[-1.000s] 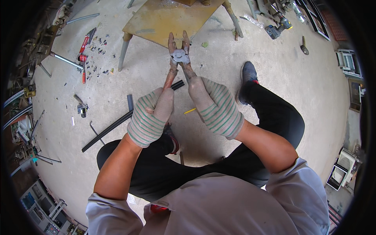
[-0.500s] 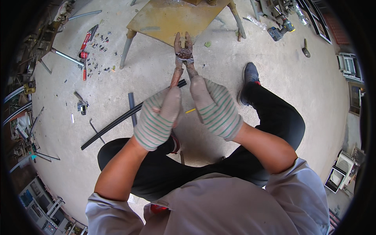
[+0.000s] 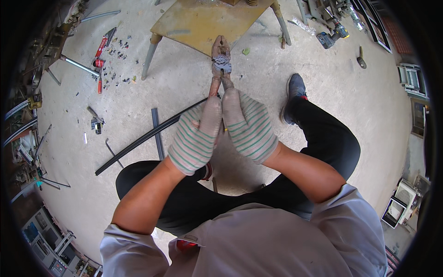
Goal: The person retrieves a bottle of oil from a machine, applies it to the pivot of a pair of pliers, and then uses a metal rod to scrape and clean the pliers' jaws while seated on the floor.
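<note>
My left hand point(image 3: 194, 135) and my right hand point(image 3: 249, 125) both wear white knit gloves with green stripes. Each is closed round one handle of a rusty, brown pair of pliers point(image 3: 220, 69), held out in front of me. The jaws point away from me and are nearly together, with a narrow gap between them. Around the pivot the surface looks blue-grey and shiny. Nothing shows clearly between the jaws. The gloves hide most of the handles.
A yellowish low table point(image 3: 198, 21) stands just beyond the pliers. Black bars point(image 3: 138, 143) lie crossed on the floor to the left. Farther left are a red-handled tool point(image 3: 100, 54) and scattered scraps. A cordless drill point(image 3: 331, 36) and a hammer point(image 3: 361, 58) lie at the far right.
My hands have come closer together, the left moving rightward. The handles and the jaws of the pliers have closed from a wide gap to a narrow one.
</note>
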Action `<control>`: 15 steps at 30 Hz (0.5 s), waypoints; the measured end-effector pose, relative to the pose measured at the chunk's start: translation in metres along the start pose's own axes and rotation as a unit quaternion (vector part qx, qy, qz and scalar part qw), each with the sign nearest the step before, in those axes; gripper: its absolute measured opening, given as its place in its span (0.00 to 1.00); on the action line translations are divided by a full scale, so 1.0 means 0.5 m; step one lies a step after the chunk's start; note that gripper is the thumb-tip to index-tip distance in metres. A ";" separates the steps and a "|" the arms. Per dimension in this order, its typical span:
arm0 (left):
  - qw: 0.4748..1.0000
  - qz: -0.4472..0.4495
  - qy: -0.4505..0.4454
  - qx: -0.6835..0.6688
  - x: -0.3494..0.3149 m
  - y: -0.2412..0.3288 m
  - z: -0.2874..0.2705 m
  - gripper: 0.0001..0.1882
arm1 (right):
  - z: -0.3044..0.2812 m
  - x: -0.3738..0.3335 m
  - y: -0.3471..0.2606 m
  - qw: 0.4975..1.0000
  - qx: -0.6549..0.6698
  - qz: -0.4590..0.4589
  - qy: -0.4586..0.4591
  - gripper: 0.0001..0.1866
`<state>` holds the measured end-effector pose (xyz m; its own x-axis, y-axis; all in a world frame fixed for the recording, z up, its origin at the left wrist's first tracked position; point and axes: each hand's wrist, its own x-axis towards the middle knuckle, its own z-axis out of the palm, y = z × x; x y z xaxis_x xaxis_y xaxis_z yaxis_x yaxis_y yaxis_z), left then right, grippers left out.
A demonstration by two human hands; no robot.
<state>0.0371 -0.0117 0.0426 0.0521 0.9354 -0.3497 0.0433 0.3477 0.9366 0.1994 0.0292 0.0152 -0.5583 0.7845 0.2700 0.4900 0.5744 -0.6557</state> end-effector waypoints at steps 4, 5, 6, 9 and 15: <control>0.998 0.052 -0.028 0.037 0.009 0.001 -0.008 0.28 | -0.003 0.005 0.009 0.994 -0.075 -0.076 0.024 0.16; 0.995 0.075 -0.042 0.055 0.012 -0.001 -0.018 0.27 | -0.015 0.005 0.015 0.989 -0.106 -0.099 0.022 0.17; 0.990 0.092 -0.048 0.097 0.013 0.000 -0.036 0.27 | -0.030 0.003 0.019 0.993 -0.071 -0.095 0.017 0.17; 0.976 0.125 -0.053 0.170 0.010 -0.014 -0.060 0.28 | -0.046 -0.022 0.023 0.997 -0.009 -0.076 0.007 0.19; 0.999 0.015 -0.027 0.034 0.001 -0.001 0.000 0.27 | 0.019 -0.008 0.022 0.991 -0.066 -0.101 0.058 0.21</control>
<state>0.0373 -0.0115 0.0418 0.1083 0.9401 -0.3231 0.1076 0.3121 0.9440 0.2006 0.0302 -0.0001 -0.5770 0.6675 0.4707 0.4636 0.7421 -0.4841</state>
